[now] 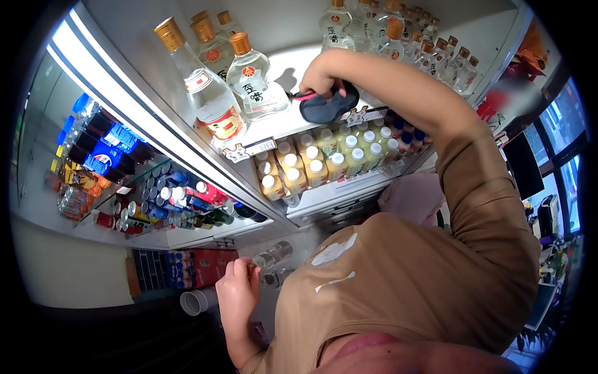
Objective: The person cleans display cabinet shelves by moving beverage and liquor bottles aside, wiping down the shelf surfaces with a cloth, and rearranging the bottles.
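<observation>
My right hand [322,76] reaches onto the lit upper shelf [283,121] and grips a dark, folded, cloth-like pad [329,105] with a pinkish-red edge. The pad lies against the shelf near its front edge. To the left of it stand clear liquor bottles [252,84] with gold caps, the nearest a short way from the pad. Low on the left, my left hand [240,288] is closed around the neck end of a clear glass bottle [274,254], which is tilted sideways. Its cap is mostly covered by my fingers.
More gold-capped bottles [392,47] crowd the shelf's right side. Below are white-capped juice bottles [314,171] and price tags [256,148]. A glass-sided drinks cabinet [106,146] stands left. A white plastic bin [198,302] and stacked cartons [199,268] sit lower left.
</observation>
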Demonstrator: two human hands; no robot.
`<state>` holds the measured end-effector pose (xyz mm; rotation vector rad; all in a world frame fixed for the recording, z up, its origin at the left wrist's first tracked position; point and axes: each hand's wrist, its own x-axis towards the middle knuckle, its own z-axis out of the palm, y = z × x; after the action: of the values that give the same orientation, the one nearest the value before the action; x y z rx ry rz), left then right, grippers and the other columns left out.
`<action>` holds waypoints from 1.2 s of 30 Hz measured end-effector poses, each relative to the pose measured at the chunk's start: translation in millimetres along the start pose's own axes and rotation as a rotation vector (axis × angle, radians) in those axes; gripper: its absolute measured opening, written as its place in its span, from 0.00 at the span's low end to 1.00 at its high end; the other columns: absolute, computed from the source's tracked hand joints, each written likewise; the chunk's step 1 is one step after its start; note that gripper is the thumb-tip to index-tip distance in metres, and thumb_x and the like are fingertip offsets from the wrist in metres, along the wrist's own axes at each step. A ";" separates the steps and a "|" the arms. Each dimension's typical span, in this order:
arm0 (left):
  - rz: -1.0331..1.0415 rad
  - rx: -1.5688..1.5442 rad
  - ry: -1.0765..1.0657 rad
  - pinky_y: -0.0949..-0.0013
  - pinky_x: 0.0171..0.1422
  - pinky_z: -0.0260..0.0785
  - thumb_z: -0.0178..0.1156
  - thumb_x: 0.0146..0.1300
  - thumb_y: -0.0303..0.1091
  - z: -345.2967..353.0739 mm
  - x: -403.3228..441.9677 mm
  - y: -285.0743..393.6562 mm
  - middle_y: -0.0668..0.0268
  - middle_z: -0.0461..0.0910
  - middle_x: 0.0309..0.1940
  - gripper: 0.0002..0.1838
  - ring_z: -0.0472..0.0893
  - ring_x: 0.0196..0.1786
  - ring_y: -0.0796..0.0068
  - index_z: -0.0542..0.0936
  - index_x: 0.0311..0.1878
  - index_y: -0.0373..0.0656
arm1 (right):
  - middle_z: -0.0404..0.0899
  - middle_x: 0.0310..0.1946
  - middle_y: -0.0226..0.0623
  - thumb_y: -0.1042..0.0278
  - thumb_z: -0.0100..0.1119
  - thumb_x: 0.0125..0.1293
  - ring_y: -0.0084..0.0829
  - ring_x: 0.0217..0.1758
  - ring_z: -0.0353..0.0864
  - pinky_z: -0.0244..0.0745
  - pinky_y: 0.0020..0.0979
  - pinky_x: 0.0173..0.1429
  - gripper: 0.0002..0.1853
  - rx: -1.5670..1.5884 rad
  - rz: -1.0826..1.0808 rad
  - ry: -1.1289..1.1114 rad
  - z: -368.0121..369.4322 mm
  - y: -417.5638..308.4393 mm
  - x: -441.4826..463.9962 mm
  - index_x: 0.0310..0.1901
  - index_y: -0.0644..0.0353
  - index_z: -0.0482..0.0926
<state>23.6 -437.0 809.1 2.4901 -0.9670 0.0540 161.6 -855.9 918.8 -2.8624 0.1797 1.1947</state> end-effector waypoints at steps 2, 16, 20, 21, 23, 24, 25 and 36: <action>0.015 -0.008 -0.008 0.61 0.30 0.70 0.64 0.53 0.28 -0.8 2.4 2.0 0.56 0.77 0.27 0.11 0.78 0.27 0.55 0.74 0.39 0.40 | 0.72 0.38 0.45 0.78 0.64 0.53 0.40 0.28 0.82 0.81 0.31 0.25 0.20 0.143 -0.235 -0.050 17.5 -9.7 -3.8 0.44 0.57 0.64; 0.109 0.061 -0.004 0.61 0.28 0.71 0.65 0.53 0.29 -15.0 16.1 27.1 0.57 0.77 0.28 0.13 0.79 0.26 0.56 0.74 0.40 0.42 | 0.71 0.58 0.37 0.79 0.63 0.53 0.27 0.59 0.69 0.64 0.28 0.61 0.30 1.217 -0.603 -0.006 332.5 87.5 25.2 0.60 0.57 0.70; 0.149 0.059 -0.028 0.61 0.28 0.71 0.65 0.53 0.29 -21.9 28.3 43.4 0.58 0.77 0.28 0.12 0.79 0.26 0.56 0.74 0.40 0.42 | 0.73 0.56 0.32 0.81 0.56 0.57 0.26 0.57 0.69 0.63 0.28 0.61 0.24 1.064 -0.421 0.191 419.2 113.3 26.9 0.57 0.55 0.74; 0.157 0.060 -0.034 0.61 0.29 0.71 0.65 0.53 0.28 -23.9 32.4 48.6 0.57 0.77 0.27 0.12 0.79 0.26 0.56 0.74 0.39 0.42 | 0.73 0.55 0.31 0.81 0.56 0.57 0.26 0.56 0.69 0.62 0.28 0.62 0.24 1.329 -0.439 0.210 431.2 112.7 17.6 0.57 0.55 0.74; 0.172 0.056 -0.050 0.61 0.29 0.71 0.64 0.53 0.28 -28.2 41.5 59.7 0.57 0.77 0.27 0.12 0.79 0.26 0.56 0.74 0.39 0.41 | 0.74 0.53 0.31 0.82 0.54 0.59 0.27 0.55 0.71 0.65 0.29 0.60 0.23 1.402 -0.276 0.225 474.7 117.6 20.1 0.57 0.54 0.74; 0.174 0.069 -0.057 0.62 0.30 0.71 0.64 0.52 0.27 -30.8 47.3 64.4 0.57 0.77 0.27 0.11 0.79 0.27 0.56 0.74 0.39 0.41 | 0.74 0.53 0.30 0.81 0.53 0.59 0.27 0.54 0.71 0.67 0.30 0.58 0.23 1.202 -0.108 0.223 485.2 113.6 23.4 0.57 0.53 0.74; 0.191 0.070 -0.064 0.62 0.30 0.71 0.65 0.52 0.27 -34.6 54.1 69.5 0.57 0.77 0.27 0.11 0.79 0.27 0.56 0.74 0.39 0.41 | 0.74 0.53 0.32 0.80 0.53 0.60 0.27 0.57 0.70 0.66 0.30 0.60 0.21 1.330 -0.145 0.256 495.9 112.6 22.2 0.57 0.58 0.74; 0.299 0.051 -0.007 0.71 0.30 0.68 0.62 0.55 0.27 -97.1 165.9 175.2 0.58 0.76 0.21 0.09 0.75 0.22 0.71 0.75 0.38 0.37 | 0.76 0.48 0.44 0.60 0.51 0.66 0.37 0.51 0.75 0.68 0.34 0.56 0.18 1.362 -0.021 0.605 526.1 96.0 10.2 0.52 0.64 0.73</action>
<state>47.3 -611.8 1000.2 2.3713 -1.3490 0.1666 -214.4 -911.9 542.4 -1.8124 0.6491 -0.0162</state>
